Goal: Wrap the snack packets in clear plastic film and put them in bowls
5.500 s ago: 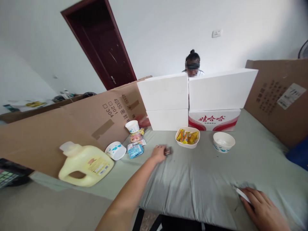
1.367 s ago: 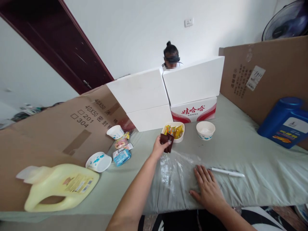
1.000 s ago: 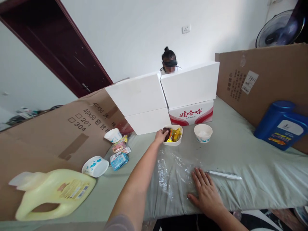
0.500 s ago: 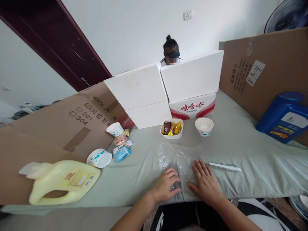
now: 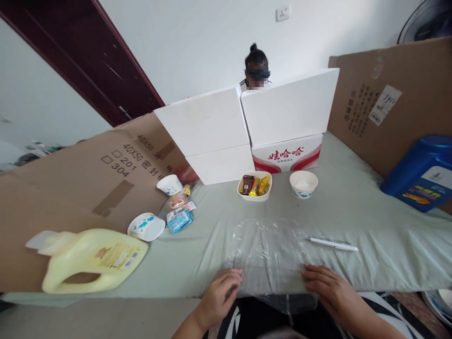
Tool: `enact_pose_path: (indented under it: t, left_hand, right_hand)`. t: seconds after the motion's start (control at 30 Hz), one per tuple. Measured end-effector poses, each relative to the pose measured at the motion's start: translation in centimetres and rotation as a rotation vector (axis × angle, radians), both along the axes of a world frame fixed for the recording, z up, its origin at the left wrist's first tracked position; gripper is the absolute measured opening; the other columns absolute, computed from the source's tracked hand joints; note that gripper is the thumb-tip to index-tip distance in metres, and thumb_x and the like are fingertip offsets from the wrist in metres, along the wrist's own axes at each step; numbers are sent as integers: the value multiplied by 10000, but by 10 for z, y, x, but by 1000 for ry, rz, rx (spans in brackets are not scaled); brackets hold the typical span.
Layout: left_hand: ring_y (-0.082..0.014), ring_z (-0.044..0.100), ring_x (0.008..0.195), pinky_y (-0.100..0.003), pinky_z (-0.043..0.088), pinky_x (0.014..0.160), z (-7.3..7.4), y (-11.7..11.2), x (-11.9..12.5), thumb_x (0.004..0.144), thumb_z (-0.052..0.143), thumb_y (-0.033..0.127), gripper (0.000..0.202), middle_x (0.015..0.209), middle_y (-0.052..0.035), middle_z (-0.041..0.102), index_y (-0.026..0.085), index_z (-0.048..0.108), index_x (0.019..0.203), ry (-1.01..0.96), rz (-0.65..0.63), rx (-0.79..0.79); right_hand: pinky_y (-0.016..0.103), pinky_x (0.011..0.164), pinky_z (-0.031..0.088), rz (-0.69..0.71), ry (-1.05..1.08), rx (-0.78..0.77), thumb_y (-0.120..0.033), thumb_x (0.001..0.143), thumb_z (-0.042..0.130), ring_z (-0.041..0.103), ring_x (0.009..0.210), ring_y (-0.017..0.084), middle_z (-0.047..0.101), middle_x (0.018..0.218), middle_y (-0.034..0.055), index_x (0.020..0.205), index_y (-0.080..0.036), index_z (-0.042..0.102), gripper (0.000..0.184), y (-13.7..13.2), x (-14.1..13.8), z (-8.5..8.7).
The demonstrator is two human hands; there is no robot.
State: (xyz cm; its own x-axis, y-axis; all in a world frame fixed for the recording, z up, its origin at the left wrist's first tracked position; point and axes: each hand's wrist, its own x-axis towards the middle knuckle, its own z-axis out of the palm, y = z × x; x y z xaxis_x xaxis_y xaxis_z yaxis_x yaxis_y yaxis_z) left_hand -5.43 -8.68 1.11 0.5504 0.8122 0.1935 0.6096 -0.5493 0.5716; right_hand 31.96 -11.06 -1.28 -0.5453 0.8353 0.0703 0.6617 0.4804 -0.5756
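A clear, wrinkled plastic bag (image 5: 268, 254) lies spread on the green cloth, its near end hanging over the table's front edge. At the bag's left edge, my left hand (image 5: 222, 297) is curled, thumb and fingers closing on the plastic. My right hand (image 5: 332, 287) rests at the opposite edge with its fingers stretched out, touching the plastic near the table edge; its thumb is hidden. Beyond the right hand lies a white pen (image 5: 334, 244). Farther back stand a tub of wrapped snacks (image 5: 254, 186) and a paper bowl (image 5: 303, 184) with something whitish inside.
At left are a yellow detergent bottle (image 5: 95, 261), two tipped paper bowls (image 5: 146, 227) and several small packets (image 5: 180, 220). White boxes (image 5: 289, 108) form a barrier at the back, a person (image 5: 256, 66) behind them. A blue bottle (image 5: 423, 174) leans against cardboard (image 5: 416, 84) at right.
My hands have moved apart and toward me, left hand leftward and right hand rightward. Between them the plastic bag is spread wider and has slid nearer, over the front edge.
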Motion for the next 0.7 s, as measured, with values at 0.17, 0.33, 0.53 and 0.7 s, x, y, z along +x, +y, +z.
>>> enact_pose_path:
  t: [0.17,0.33,0.53,0.7]
  left_hand:
    - [-129,639,619,-229,512,614,11,16,9,947,415,274,169,723,1,655,211,559,885,-126,174,-236]
    - [-135,606,626,-229,468,613,11,49,27,907,442,277,152,691,10,634,209,576,883,-41,312,-148]
    - [-151,629,696,-247,459,674,-6,79,44,891,447,214,148,777,-9,673,210,595,903,28,489,-32]
    - [-176,659,763,-254,439,690,-15,90,49,913,470,184,145,862,-39,700,202,611,940,240,645,33]
  right_hand:
    - [291,813,523,-188,176,-102,-305,973,334,669,927,176,707,1031,50,1078,-254,633,321,4,-7,10]
    - [293,726,532,-401,239,-69,-390,954,355,686,831,194,721,951,51,1047,-242,612,312,25,-22,1]
    - [299,696,520,-541,303,-17,-378,930,339,683,758,199,708,855,67,1207,-167,508,387,51,-39,-8]
    - [303,633,486,-660,65,99,-294,931,290,690,760,223,708,905,104,1288,-123,439,423,68,-48,-16]
